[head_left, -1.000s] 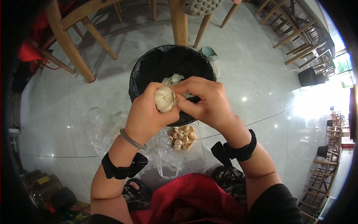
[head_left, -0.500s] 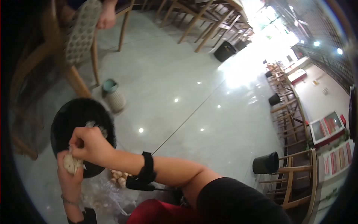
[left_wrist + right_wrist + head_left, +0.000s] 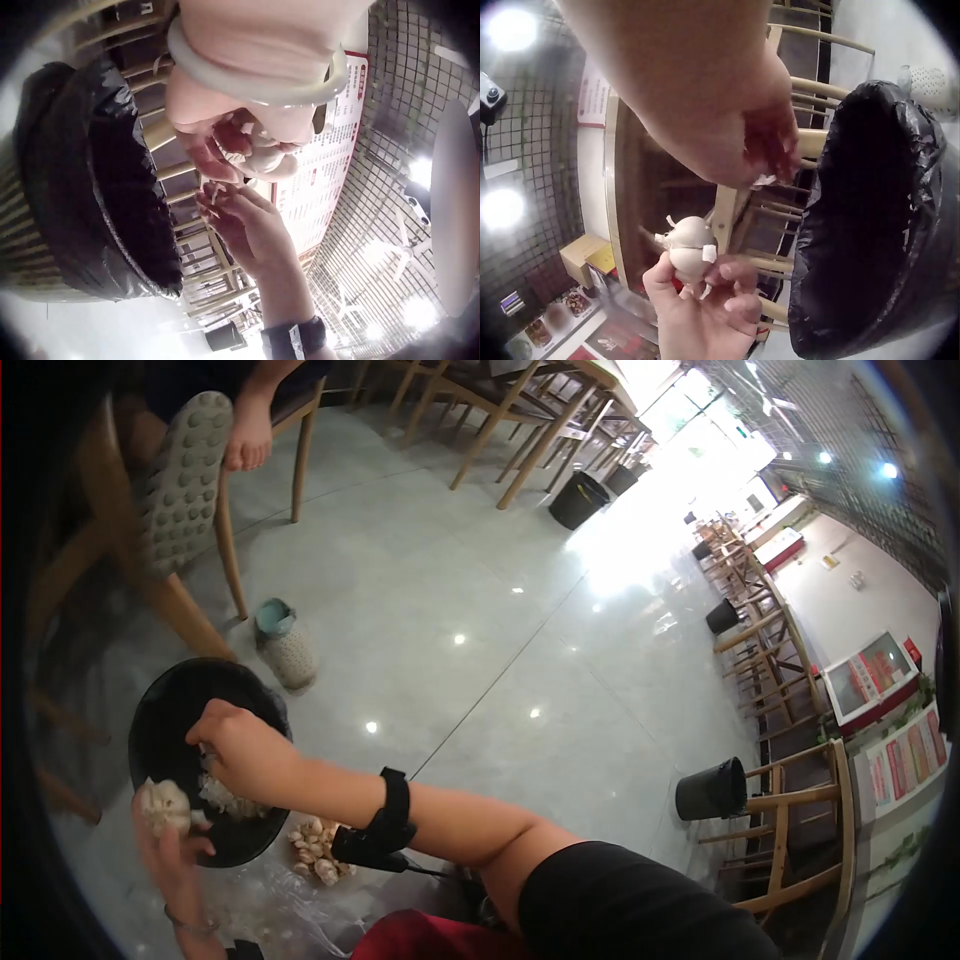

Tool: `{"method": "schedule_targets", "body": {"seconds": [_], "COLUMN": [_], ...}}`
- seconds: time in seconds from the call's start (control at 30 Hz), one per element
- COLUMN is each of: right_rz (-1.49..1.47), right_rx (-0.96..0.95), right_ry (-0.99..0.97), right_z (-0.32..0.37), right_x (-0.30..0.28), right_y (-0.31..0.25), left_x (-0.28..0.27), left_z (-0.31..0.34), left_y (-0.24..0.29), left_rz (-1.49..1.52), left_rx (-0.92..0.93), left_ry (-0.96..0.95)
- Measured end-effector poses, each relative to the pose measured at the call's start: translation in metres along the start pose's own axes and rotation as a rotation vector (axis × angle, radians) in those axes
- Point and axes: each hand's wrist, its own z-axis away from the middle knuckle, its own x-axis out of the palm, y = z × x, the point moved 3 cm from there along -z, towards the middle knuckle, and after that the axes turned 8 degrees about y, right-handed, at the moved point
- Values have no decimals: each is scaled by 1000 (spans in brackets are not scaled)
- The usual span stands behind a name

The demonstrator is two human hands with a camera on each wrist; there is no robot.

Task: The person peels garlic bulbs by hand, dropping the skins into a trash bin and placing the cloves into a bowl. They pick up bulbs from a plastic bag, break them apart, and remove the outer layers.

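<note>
A whitish garlic bulb [image 3: 165,805] rests in the grip of my left hand [image 3: 172,865], at the near left rim of a black-lined bin [image 3: 804,255]. In the right wrist view, loose flaps of skin stick out from the bulb. My right hand [image 3: 245,750] is over the bin, apart from the bulb, its fingers curled in. A white scrap of garlic skin [image 3: 765,180] shows pinched at its fingertips. Pale peelings [image 3: 225,798] lie inside the bin.
Garlic cloves [image 3: 318,850] sit in a pile beside the bin, near a clear plastic bag [image 3: 285,905]. A dotted shoe [image 3: 290,655] stands on the floor behind the bin. Another person's raised shoe sole [image 3: 185,480] and hand [image 3: 250,435] appear by a wooden chair.
My head view has swung right, so hands and bin now appear at the lower left. The right hand has pulled away from the bulb with a scrap of skin; the left keeps the bulb.
</note>
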Motion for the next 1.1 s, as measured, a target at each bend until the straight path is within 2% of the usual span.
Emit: {"method": "schedule_targets", "body": {"seconds": [0.03, 0.07, 0.17, 0.2, 0.27, 0.33, 0.4, 0.43, 0.47, 0.53, 0.6, 0.7, 0.83, 0.93, 1.03, 1.1], "right_rz": [40, -12, -9, -55, -300, -431, -477, -385, -335, -327, -408, -591, -840, -894, -786, -578], "right_rx": [-48, 44, -84, -41, 266, 416, 436, 456, 403, 473, 433, 450, 546, 720, 684, 578], "right_ry": [1, -138, -193, -212, -120, -242, -342, -453, -460, -539, -492, -509, -554, -650, -601, -523], "right_z": [4, 4, -3, -4, -2, -1, 4, 1, 2, 4, 10, 16, 12, 9, 9, 5], "right_x": [8, 8, 1, 3, 9, 17, 24, 19, 21, 23, 29, 33, 29, 22, 23, 21], "right_y": [1, 0, -18, -19, -24, -23, -24, -40, -43, -43, -28, -14, -23, -16, -19, -23], "left_x": [9, 21, 23, 24, 21, 21, 22, 22, 23, 25, 27, 25, 26, 27, 28, 26], "left_z": [5, 11, 11, 12, 11, 9, 10, 10, 10, 10, 12, 14, 14, 17, 16, 14], "left_y": [9, 16, 17, 22, 20, 25, 24, 22, 21, 22, 29, 27, 23, 23, 17, 9], "left_rz": [-12, -38, 112, 106, 115, 204, 153, 173, 195, 202, 168, 118, 127, 133, 116, 117], "left_rx": [13, 25, -110, -137, -123, -163, -61, -44, -28, -60, -155, -166, -92, -81, -39, -25], "left_ry": [8, 37, -87, -136, -158, -184, -258, -254, -255, -244, -214, -270, -296, -310, -312, -286]}}
